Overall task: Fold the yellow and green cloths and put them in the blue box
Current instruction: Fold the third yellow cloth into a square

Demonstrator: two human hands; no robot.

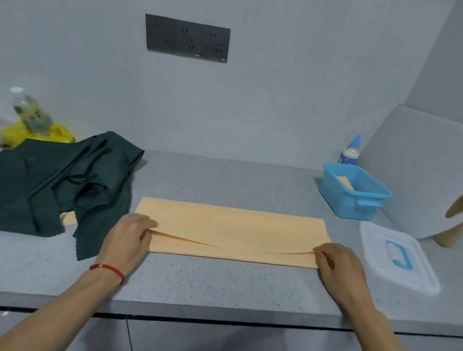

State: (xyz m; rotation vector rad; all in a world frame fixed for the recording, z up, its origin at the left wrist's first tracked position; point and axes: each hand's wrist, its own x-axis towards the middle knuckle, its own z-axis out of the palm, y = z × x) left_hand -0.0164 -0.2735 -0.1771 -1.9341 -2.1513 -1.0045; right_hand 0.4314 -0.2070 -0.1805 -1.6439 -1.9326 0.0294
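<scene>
Mid-fold: left hand (128,235) and right hand (338,265) pinch yellow cloth (230,227) top layer near worktop (212,283) front edge; next likely fold ends together.

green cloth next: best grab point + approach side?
The green cloth lies crumpled left of the yellow cloth, with no clean edge on top. One zigzag-cut corner hangs flat and free at its near right, clear of the folds. Probably pinch that corner from the near side with the left hand, then lift to find the adjoining edge.
</scene>
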